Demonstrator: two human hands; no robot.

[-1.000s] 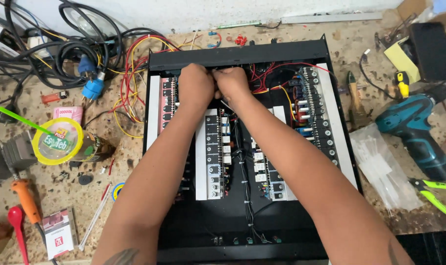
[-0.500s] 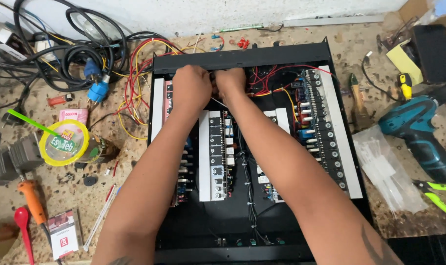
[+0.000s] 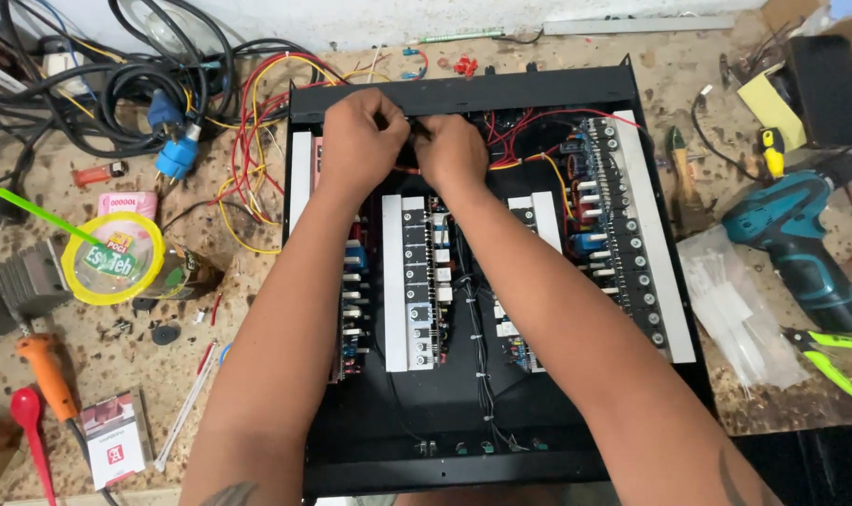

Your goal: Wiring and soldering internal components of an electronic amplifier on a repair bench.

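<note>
An open black amplifier chassis [image 3: 463, 94] lies on the bench, with circuit boards, white heat sinks [image 3: 395, 281] and red and black wiring inside. My left hand [image 3: 358, 139] and my right hand [image 3: 452, 150] are close together at the far end of the chassis. Both pinch a small black part or wire bundle [image 3: 413, 126] among the red wires [image 3: 515, 141]. What exactly sits between the fingers is mostly hidden by the hands.
Left of the chassis are black cables with blue plugs [image 3: 175, 141], loose coloured wires, a yellow-rimmed cup with a green straw [image 3: 115, 255] and an orange-handled tool [image 3: 49, 375]. On the right lie a teal cordless drill [image 3: 800, 244], green-handled pliers [image 3: 833, 356], a clear bag of cable ties [image 3: 735, 309] and screwdrivers.
Both hands stay at the far end of the chassis and have shifted slightly. The camera view has moved a little, so the chassis sits lower in the frame.
</note>
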